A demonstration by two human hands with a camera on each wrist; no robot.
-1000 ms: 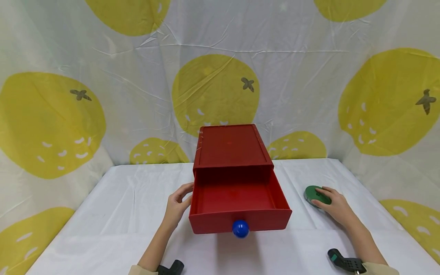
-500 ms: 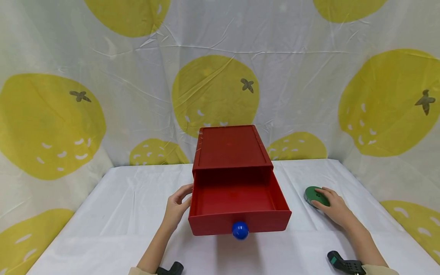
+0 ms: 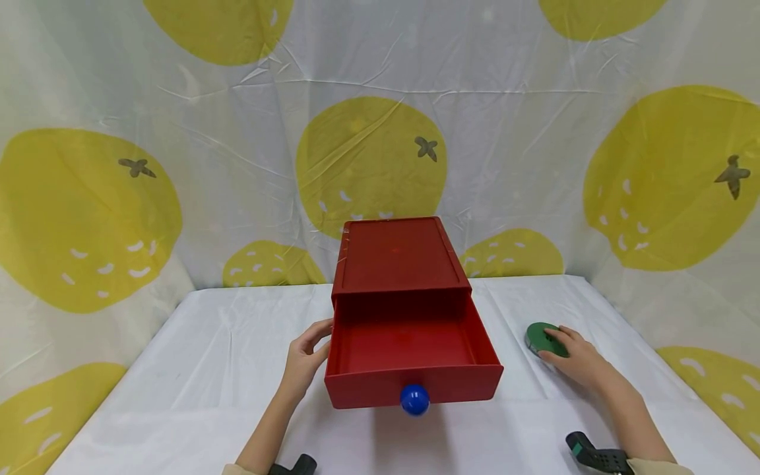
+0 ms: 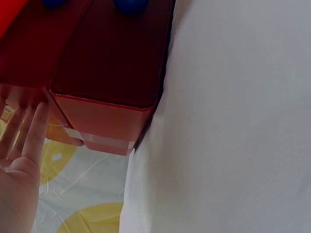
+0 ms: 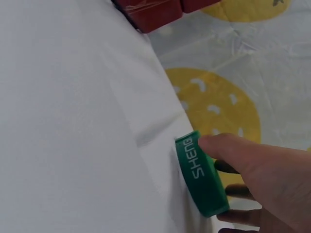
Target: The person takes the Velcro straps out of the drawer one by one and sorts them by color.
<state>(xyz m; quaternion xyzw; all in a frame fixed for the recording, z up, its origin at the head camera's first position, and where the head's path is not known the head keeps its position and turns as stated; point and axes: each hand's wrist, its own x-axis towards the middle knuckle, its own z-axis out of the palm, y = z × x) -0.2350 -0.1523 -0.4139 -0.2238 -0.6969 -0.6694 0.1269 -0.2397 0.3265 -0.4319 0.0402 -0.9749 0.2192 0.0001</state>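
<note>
In the head view a red drawer cabinet [image 3: 396, 254] stands mid-table, its top drawer [image 3: 415, 384] pulled out with nothing inside and a blue knob [image 3: 414, 400] on its front. My left hand [image 3: 304, 359] is at the drawer's left side; in the left wrist view its straight fingers [image 4: 35, 133] touch the red side wall. At the right, my right hand [image 3: 578, 359] holds a flat round green case [image 3: 540, 338], thumb at the near edge and fingers over the top. White letters "SHENG" show on the case's [image 5: 200, 174] side in the right wrist view.
A white cloth [image 3: 237, 349] covers the table. Below the pulled-out drawer is a shut lower drawer [image 4: 109, 53] with its own blue knob [image 4: 131, 5]. A fruit-print curtain [image 3: 505, 145] hangs behind and on both sides.
The right fingers and thumb have shifted slightly on the green case. The left hand and the drawer keep their places; the whole view has drifted down a little.
</note>
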